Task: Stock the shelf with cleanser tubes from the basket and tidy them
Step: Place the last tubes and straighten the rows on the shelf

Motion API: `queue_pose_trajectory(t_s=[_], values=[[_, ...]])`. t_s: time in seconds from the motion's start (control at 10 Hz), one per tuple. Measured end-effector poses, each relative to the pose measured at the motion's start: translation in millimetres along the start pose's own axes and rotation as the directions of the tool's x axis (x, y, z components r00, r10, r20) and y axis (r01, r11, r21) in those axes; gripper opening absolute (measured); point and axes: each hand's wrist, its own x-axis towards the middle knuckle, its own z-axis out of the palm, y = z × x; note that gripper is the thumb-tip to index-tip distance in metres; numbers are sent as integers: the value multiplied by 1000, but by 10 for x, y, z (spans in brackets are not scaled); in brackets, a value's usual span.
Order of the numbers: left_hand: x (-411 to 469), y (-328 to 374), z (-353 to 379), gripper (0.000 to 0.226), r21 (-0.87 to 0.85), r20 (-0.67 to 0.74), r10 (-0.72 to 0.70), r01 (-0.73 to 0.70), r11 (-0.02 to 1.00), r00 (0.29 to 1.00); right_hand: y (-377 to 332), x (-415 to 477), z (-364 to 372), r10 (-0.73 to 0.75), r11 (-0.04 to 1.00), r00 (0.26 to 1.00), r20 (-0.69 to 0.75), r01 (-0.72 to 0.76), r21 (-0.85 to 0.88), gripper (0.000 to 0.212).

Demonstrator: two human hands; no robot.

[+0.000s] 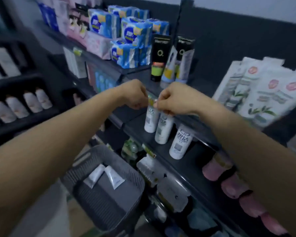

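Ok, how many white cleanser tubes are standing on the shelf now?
3. The far tube is held at its top by the left hand, the middle tube by the right hand, and the near tube stands free. The hands could hide another.

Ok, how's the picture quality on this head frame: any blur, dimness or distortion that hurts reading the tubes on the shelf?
Head view: dim, bluish light with no strong glare; motion blur smears the white pouches at right and softens labels on the cleanser tubes; wide-angle distortion tilts the shelf; left hand and right hand show clearly enough.
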Motion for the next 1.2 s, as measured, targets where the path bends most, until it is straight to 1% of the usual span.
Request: queue_pose_trajectory(t_s=[0.1,0.2,0.3,0.4,0.5,0.6,0.7,0.8,0.9,1.0,1.1,1.2], values=[[-159,-804,136,11,22,17,-235,234,972,972,-55,342,720,-29,999,977,210,36,-29,23],[-358,-1587,352,9,13,28,-437,437,899,899,-64,614,1440,-44,996,944,326,68,-62,24],[-548,-2171,616,13,48,45,-567,565,824,823,5,854,2141,-2,997,910,414,35,-71,22],[-579,-2663,899,18,89,87,-639,633,769,764,168,1108,2810,17,997,887,462,19,-72,25],[-505,-3288,1310,29,33,78,-693,693,720,717,377,1298,3390,61,992,870,489,3,-129,32],[-404,-3654,1612,30,34,70,-708,707,706,703,633,1432,3938,147,981,863,482,-67,-181,41],[-270,-4044,1935,30,127,139,-692,680,722,708,862,1509,4406,263,957,828,495,-157,-245,25],[-139,-4399,2203,31,179,184,-697,673,717,694,1057,1558,4825,312,949,808,499,-241,-204,34],[8,-4672,2416,39,212,187,-702,670,712,687,1196,1633,5233,378,925,802,462,-347,-154,48],[170,-4877,2583,44,207,189,-719,689,695,669,1297,1733,5558,433,899,783,448,-410,-152,59],[267,-5007,2753,50,221,201,-717,682,697,668,1353,1804,5794,462,887,785,413,-399,-233,66],[336,-5083,2886,56,252,231,-711,665,703,665,1365,1851,5947,464,873,814,350,-353,-337,60]])
